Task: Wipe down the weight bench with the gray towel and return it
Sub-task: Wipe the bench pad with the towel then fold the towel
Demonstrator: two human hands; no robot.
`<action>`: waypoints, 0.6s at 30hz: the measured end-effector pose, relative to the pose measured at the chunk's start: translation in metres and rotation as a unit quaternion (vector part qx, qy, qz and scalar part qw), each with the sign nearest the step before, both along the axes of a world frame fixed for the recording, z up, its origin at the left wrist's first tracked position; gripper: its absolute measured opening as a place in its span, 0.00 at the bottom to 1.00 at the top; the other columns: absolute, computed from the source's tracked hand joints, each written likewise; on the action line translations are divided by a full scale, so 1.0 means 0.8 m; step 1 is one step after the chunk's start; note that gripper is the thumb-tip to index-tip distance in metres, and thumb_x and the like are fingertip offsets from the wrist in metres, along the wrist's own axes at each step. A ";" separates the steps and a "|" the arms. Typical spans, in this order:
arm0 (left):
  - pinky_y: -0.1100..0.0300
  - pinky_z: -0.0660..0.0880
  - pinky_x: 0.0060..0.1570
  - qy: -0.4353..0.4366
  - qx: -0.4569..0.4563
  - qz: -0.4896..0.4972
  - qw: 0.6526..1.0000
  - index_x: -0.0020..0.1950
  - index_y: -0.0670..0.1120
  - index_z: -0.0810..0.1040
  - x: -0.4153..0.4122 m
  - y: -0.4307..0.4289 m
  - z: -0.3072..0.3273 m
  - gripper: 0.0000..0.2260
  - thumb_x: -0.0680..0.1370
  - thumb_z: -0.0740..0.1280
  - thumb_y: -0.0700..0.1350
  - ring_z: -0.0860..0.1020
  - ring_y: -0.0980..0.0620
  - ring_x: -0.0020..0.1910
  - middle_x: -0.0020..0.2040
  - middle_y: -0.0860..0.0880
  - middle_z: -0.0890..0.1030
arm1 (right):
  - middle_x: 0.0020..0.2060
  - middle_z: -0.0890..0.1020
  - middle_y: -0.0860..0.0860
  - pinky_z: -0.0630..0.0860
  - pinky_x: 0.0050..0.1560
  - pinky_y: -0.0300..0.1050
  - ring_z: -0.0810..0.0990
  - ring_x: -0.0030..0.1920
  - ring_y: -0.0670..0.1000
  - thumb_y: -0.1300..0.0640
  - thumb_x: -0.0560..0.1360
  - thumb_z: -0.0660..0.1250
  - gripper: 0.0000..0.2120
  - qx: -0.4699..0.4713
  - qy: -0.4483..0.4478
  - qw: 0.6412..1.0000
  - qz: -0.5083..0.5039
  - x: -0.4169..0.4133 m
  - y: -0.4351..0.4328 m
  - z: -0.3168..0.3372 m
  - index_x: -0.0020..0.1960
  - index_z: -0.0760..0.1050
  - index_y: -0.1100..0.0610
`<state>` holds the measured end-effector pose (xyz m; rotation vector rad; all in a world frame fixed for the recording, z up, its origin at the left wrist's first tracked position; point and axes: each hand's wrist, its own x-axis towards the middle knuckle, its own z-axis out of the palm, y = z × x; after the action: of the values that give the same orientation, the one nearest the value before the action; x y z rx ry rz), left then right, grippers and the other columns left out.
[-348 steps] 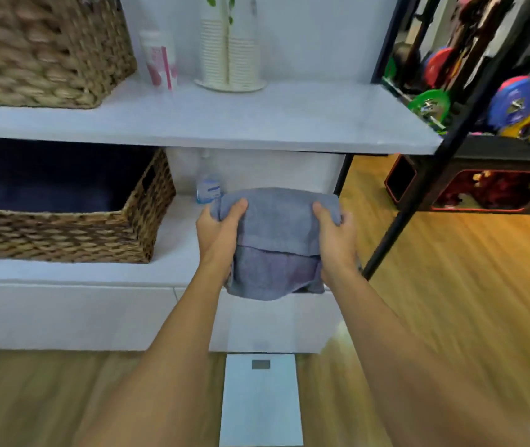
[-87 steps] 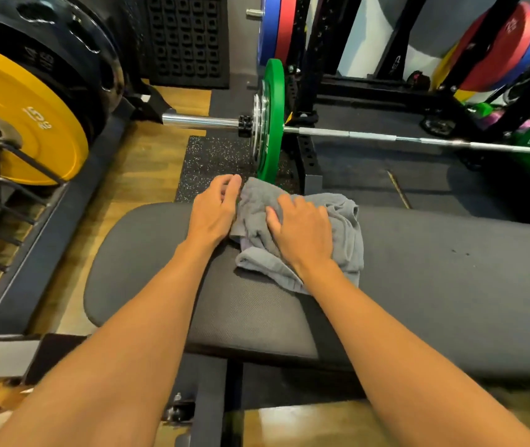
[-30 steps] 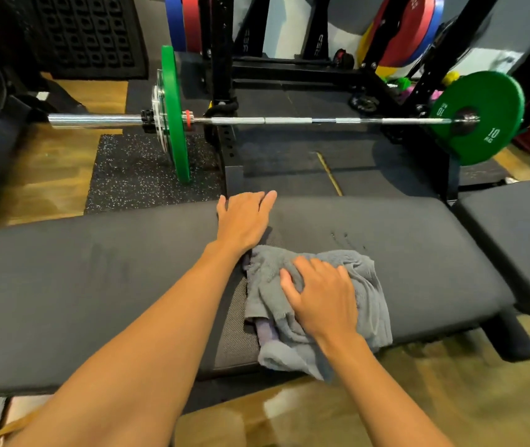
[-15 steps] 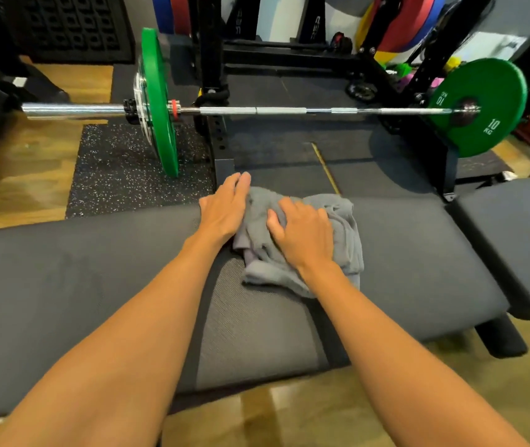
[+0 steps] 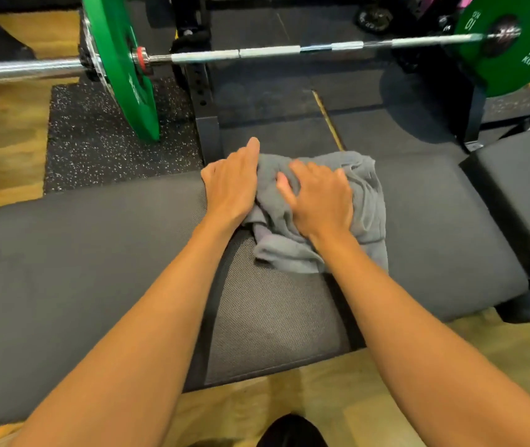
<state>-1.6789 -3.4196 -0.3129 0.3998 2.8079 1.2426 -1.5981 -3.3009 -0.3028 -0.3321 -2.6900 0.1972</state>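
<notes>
Towel (image 5: 367, 201) — gray, crumpled — lies on weight bench (image 5: 96, 253) pad, at far edge, toward right end. Right hand (image 5: 318, 198) flat on top, fingers slightly spread, pressing cloth down. Left hand (image 5: 233, 182) at towel's left edge, fingers straight, together, touching cloth. Barbell (image 5: 267, 53) with green plates beyond bench.

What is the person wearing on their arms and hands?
Nothing at all! The left hand and the right hand are bare, with no gloves, rings or watch to be seen. The left arm and the right arm are bare too, with no sleeve in view as far up as the picture goes.
</notes>
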 end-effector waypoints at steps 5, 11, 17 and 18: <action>0.54 0.55 0.71 -0.102 0.117 0.019 0.988 0.70 0.46 0.69 0.000 -0.005 0.014 0.23 0.82 0.48 0.56 0.67 0.45 0.70 0.71 0.46 0.71 | 0.43 0.83 0.57 0.67 0.50 0.55 0.79 0.45 0.62 0.46 0.80 0.55 0.17 0.002 -0.043 0.998 0.043 -0.072 0.024 0.014 0.49 0.76 0.57; 0.45 0.64 0.59 -0.129 -0.031 0.004 0.991 0.50 0.47 0.71 0.007 0.004 0.039 0.17 0.82 0.47 0.54 0.74 0.41 0.55 0.49 0.47 0.77 | 0.32 0.79 0.55 0.64 0.40 0.52 0.77 0.35 0.61 0.48 0.77 0.61 0.13 -0.032 -0.037 0.998 0.039 0.065 0.014 0.018 0.39 0.73 0.56; 0.40 0.63 0.63 -0.024 -0.105 -0.067 0.992 0.30 0.50 0.62 0.023 0.044 0.038 0.22 0.82 0.49 0.56 0.75 0.37 0.50 0.44 0.39 0.80 | 0.31 0.73 0.50 0.66 0.36 0.51 0.71 0.32 0.54 0.49 0.77 0.62 0.11 -0.004 -0.019 1.000 0.016 0.197 0.018 0.010 0.40 0.74 0.55; 0.41 0.64 0.62 -0.015 -0.094 -0.078 0.992 0.29 0.49 0.60 0.023 0.050 0.037 0.22 0.82 0.50 0.55 0.74 0.37 0.47 0.41 0.38 0.79 | 0.31 0.74 0.50 0.65 0.36 0.50 0.71 0.32 0.54 0.49 0.77 0.63 0.11 0.004 -0.012 1.000 0.014 0.204 0.018 0.007 0.41 0.76 0.55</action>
<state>-1.6609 -3.3795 -0.2832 0.5705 2.7725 0.9375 -1.4352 -3.2866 -0.2969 -0.2973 -2.7203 0.1905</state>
